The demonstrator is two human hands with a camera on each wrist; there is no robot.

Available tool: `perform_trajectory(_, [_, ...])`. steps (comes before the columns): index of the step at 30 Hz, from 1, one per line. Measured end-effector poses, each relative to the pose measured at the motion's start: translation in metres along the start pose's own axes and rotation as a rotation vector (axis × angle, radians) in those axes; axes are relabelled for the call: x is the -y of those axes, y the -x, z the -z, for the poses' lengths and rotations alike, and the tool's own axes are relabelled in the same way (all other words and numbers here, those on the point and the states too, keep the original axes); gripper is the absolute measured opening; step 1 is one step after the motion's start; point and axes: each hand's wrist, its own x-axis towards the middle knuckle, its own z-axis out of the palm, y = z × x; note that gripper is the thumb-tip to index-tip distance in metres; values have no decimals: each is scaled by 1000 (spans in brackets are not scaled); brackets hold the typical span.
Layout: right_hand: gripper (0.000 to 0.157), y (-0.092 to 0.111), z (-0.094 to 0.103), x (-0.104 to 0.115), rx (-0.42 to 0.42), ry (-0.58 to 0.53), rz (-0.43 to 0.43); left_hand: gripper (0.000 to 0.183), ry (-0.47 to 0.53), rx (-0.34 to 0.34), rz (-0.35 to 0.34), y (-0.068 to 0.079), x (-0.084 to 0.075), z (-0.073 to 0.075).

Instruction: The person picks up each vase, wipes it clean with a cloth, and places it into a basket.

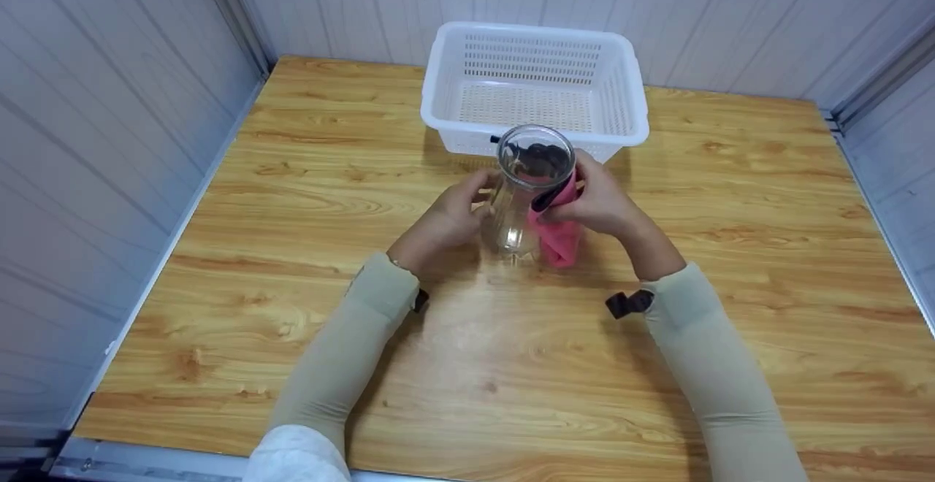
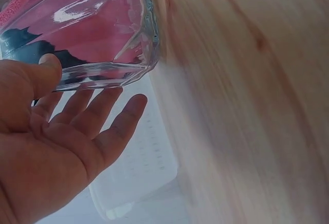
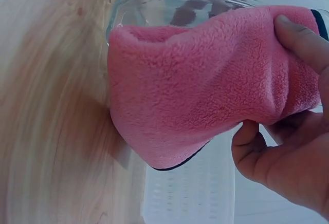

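Note:
A clear glass vase with a wide round rim stands upright on the table, in front of the white basket. My left hand holds its left side, thumb on the near face and fingertips behind; the left wrist view shows this hand at the glass wall. On the right side, my right hand grips a pink cloth with a dark edge against the glass. In the right wrist view the fluffy cloth hangs folded over the vase, partly hiding it. Dark shapes show through the glass.
A white plastic basket with slotted walls stands close behind the vase, near the back wall. Wood-grain table surface lies around the hands. Pale panels enclose the table at the left, back and right.

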Motion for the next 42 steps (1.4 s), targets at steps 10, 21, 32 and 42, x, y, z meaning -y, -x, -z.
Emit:
perform_trajectory(10, [84, 0, -5, -20, 93, 39, 58, 46, -13, -1, 38, 2, -4, 0])
perform_trajectory(21, [82, 0, -10, -32, 95, 136, 59, 49, -10, -7, 38, -1, -2, 2])
perform_trajectory(32, [69, 1, -4, -24, 57, 62, 43, 47, -79, -70, 9, 1, -4, 1])
perform_trajectory(42, [69, 8, 1, 6, -27, 13, 11, 41, -9, -148, -49, 10, -5, 0])
